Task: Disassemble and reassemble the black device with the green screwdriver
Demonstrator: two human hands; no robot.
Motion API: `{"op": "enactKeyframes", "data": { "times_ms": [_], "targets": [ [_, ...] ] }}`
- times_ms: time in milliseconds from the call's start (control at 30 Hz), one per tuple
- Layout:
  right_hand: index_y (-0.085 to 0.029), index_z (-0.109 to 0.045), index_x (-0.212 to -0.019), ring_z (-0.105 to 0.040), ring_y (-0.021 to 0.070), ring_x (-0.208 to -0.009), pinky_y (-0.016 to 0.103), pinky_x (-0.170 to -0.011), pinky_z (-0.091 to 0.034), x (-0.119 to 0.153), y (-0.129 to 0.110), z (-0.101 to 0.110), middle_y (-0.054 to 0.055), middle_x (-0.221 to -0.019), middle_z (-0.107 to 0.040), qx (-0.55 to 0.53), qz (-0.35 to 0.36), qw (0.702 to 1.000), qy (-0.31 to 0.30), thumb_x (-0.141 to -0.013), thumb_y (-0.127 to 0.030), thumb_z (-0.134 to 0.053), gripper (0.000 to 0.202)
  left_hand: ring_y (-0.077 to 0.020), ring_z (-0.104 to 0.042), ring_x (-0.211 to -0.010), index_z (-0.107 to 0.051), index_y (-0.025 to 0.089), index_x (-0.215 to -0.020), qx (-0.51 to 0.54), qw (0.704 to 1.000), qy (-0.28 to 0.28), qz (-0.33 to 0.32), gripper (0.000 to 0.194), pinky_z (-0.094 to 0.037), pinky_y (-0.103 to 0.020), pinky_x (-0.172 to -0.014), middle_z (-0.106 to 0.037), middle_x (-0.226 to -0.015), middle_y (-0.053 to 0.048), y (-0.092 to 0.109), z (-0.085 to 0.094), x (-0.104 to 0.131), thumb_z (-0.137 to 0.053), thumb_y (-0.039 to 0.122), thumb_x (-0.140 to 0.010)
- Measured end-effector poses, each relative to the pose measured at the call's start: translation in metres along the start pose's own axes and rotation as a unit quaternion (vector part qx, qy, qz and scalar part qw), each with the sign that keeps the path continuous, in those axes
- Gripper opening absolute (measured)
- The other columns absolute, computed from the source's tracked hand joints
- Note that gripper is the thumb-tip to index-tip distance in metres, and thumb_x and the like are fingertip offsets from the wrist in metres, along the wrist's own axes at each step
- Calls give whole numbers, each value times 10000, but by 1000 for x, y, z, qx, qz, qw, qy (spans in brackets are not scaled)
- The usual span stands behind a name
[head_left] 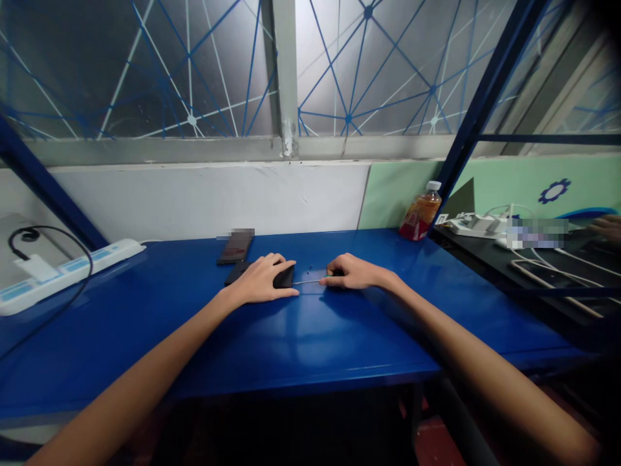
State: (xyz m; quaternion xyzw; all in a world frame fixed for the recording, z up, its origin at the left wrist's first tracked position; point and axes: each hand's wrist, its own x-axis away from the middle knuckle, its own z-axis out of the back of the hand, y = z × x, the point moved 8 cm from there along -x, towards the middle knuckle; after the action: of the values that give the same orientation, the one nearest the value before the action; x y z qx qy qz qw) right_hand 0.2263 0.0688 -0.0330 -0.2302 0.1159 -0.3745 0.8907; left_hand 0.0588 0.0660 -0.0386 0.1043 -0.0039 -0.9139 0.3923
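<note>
My left hand (262,279) lies over a flat black case (283,278), with its thumb and fingers around the right end, holding it on the blue table. The case's kind cannot be made out, and much of it is hidden under the hand. To the right, my right hand (350,272) is closed around the handle of a screwdriver (306,282); a bit of green shows between the fingers. Its thin metal shaft points left, and the tip meets or nearly meets the case's right edge. Two small dark pieces, perhaps screws (310,266), lie just beyond the shaft.
A dark phone (235,247) lies behind my left hand on the blue table (301,349). At the left is a white power strip (72,272) with a black cable. A drink bottle (421,212) stands back right, near cables on a black table (485,265). Another person's hand (606,226) shows far right.
</note>
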Motion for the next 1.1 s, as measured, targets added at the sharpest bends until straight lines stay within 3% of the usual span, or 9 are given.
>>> {"op": "enactKeyframes", "data": {
  "times_ms": [267, 367, 500, 567, 700, 933, 1100],
  "targets": [
    [-184, -524, -754, -458, 94, -476, 225, -483, -305, 3, 4, -6, -42, -580, -538, -65, -32, 997, -22, -756, -543, -677, 390, -303, -508, -1073, -468, 178, -1405, -32, 999, 17, -2, 789, -404, -430, -918, -551, -1206, -148, 1, -2, 1, -399, 745, -861],
    [-181, -534, -765, -475, 100, -527, 227, -513, -309, 2, -1, -3, -32, -629, -560, -37, -21, 999, 3, -722, -521, -723, 391, -304, -508, -1072, -476, 181, -1398, -33, 999, 24, 0, 785, -399, -432, -925, -554, -1201, -145, 0, -2, 1, -389, 749, -862],
    [-163, -587, -741, -446, 98, -544, 242, -540, -288, 1, -4, 2, -15, -622, -563, -11, -9, 1000, 23, -896, -504, -523, 380, -305, -509, -1074, -475, 174, -1397, -33, 999, 26, 2, 783, -401, -429, -923, -554, -1201, -144, 1, -1, 1, -390, 743, -866],
    [-158, -589, -685, -406, 93, -519, 249, -534, -266, 1, -2, 4, -27, -568, -518, 8, -13, 1000, 20, -917, -512, -479, 437, -305, -510, -1070, -478, 170, -1395, -33, 999, 26, 1, 783, -401, -428, -924, -555, -1198, -145, 2, -1, 1, -392, 741, -867],
    [-159, -552, -600, -340, 83, -506, 250, -514, -229, 1, 3, 6, -50, -530, -444, 33, -11, 999, 28, -812, -570, -603, 465, -304, -516, -1068, -486, 170, -1390, -34, 999, 31, 0, 778, -400, -431, -936, -557, -1194, -145, 2, -1, 1, -409, 738, -864],
    [-172, -583, -758, -440, 100, -560, 226, -531, -285, 1, 3, 2, -34, -641, -540, -20, -18, 999, 22, -707, -514, -733, 377, -308, -515, -1084, -477, 162, -1397, -34, 999, 25, 1, 788, -408, -435, -933, -552, -1207, -149, 1, -1, 1, -411, 738, -864],
    [-160, -604, -702, -392, 96, -531, 234, -520, -267, 2, 2, 4, -31, -586, -503, -26, 1, 1000, 16, -866, -499, -549, 380, -306, -518, -1078, -477, 168, -1395, -29, 999, 29, 0, 782, -407, -437, -938, -557, -1201, -144, 3, 0, 1, -409, 738, -864]
  ]
}}
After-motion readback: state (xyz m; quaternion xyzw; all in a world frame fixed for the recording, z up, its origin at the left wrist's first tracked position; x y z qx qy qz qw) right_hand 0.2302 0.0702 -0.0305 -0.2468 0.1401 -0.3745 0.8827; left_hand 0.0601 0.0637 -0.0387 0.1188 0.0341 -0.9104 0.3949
